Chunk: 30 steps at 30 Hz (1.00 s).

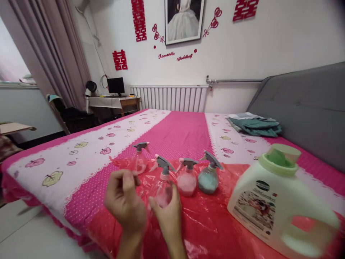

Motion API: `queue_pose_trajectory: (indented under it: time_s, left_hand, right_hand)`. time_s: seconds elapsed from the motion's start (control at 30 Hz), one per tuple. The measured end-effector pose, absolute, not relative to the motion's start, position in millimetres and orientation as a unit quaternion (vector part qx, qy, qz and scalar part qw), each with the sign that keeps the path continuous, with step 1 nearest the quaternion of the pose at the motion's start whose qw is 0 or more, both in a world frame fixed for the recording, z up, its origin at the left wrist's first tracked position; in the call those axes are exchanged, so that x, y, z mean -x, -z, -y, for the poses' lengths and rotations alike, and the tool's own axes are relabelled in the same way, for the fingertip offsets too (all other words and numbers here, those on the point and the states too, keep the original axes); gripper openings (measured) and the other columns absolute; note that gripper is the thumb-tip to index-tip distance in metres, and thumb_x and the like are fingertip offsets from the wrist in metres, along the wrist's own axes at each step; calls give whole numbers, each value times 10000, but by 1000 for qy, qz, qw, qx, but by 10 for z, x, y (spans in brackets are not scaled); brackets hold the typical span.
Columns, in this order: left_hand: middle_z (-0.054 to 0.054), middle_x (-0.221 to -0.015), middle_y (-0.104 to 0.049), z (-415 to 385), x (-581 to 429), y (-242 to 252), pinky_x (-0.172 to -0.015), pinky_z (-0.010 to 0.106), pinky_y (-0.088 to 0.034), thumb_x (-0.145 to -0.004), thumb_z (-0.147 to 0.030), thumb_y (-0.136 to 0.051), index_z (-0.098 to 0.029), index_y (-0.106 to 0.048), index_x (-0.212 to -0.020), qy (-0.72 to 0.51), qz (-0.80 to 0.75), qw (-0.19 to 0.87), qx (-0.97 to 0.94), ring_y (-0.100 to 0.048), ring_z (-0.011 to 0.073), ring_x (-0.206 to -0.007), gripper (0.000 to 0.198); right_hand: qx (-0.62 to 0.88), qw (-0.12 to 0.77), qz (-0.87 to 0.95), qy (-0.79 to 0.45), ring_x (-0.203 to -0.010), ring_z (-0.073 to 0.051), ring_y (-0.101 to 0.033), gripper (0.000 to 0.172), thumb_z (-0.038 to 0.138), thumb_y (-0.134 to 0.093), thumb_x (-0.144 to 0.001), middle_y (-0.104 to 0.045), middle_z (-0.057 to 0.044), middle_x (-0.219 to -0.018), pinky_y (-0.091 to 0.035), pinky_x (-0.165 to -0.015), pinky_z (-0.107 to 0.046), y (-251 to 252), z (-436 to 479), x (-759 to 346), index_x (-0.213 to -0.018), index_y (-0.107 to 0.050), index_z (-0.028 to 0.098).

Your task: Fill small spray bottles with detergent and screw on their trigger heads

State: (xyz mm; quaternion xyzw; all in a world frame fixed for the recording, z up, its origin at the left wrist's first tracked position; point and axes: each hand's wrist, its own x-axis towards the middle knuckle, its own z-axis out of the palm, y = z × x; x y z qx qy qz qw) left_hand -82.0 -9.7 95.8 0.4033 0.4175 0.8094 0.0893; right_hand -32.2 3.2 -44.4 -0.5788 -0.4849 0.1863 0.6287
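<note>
My right hand [169, 208] is wrapped round a clear spray bottle [161, 190] with a grey and pink trigger head, held upright. Just left of it, my left hand [125, 203] is raised with its fingers curled in; what they hold, if anything, is hidden. Behind my left hand stands another clear pinkish spray bottle [139, 163]. To the right of the held one are a spray bottle with pink contents [187, 182] and a spray bottle with blue-green contents [208, 180]. These three stand on a red plastic sheet [207, 219].
A large pale green detergent jug [280, 205] stands at the right on the sheet. Under everything is a bed with a pink patterned cover [185, 131]. Folded clothes [256, 125] lie by the grey headboard [304, 104]. A radiator [169, 99] runs along the far wall.
</note>
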Motion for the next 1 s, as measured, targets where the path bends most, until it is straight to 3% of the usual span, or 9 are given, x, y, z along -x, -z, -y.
queue_pose_trajectory:
  time_s: [0.1, 0.17, 0.27, 0.47, 0.63, 0.83, 1.0]
  left_hand:
    - [-18, -681, -582, -156, 1264, -750, -623, 257, -423, -923, -473, -598, -214, -617, -771, -708, -518, 170, -449, -540, 167, -667, 302]
    - [31, -702, -670, -293, 1399, -573, -636, 284, -468, -879, -533, -631, -194, -684, -766, -654, -524, 228, -496, -611, 206, -688, 361]
    - [78, -823, -759, -365, 1368, -414, -765, 343, -523, -852, -512, -666, -189, -741, -802, -594, -510, 284, -553, -694, 262, -811, 335]
    - [127, -1096, -791, -286, 1153, -399, -990, 419, -503, -888, -472, -661, -193, -787, -1005, -540, -474, 343, -605, -712, 320, -1067, 328]
    - [136, -1234, -756, -250, 1094, -353, -1046, 429, -492, -891, -487, -728, -203, -742, -1163, -525, -455, 390, -604, -674, 339, -1203, 394]
    - [153, -1262, -747, -270, 1002, -296, -1068, 423, -485, -958, -532, -637, -181, -729, -1171, -552, -443, 404, -579, -687, 320, -1192, 421]
    - [151, -1181, -783, -236, 894, -319, -1012, 402, -521, -916, -529, -695, -168, -771, -1086, -567, -448, 397, -566, -718, 326, -1123, 405]
  right_hand:
    - [564, 644, 474, -207, -1215, -287, -609, 690, 500, -773, -838, -600, -152, -1324, -558, -1011, -401, 470, -45, 337, -1377, -548, 131]
    - [560, 646, 470, -221, -1237, -287, -607, 713, 492, -750, -800, -600, -157, -1342, -550, -1017, -377, 479, -71, 341, -1380, -545, 132]
    - [556, 644, 471, -234, -1228, -276, -617, 716, 492, -710, -791, -606, -147, -1342, -529, -1042, -381, 490, -105, 326, -1388, -542, 135]
    - [555, 637, 493, -207, -1216, -280, -605, 679, 464, -659, -784, -612, -144, -1299, -499, -1064, -402, 480, -111, 254, -1365, -570, 125]
    - [566, 625, 512, -160, -1174, -267, -609, 599, 422, -595, -820, -583, -120, -1259, -525, -980, -374, 383, -53, 224, -1360, -613, 163]
    - [612, 596, 513, -89, -1039, -293, -598, 527, 310, -509, -878, -546, -125, -1135, -503, -905, -413, 288, 44, 207, -1372, -645, 184]
    - [645, 569, 508, -42, -980, -293, -594, 577, 182, -421, -871, -538, -129, -1098, -484, -853, -391, 286, 99, 197, -1407, -632, 188]
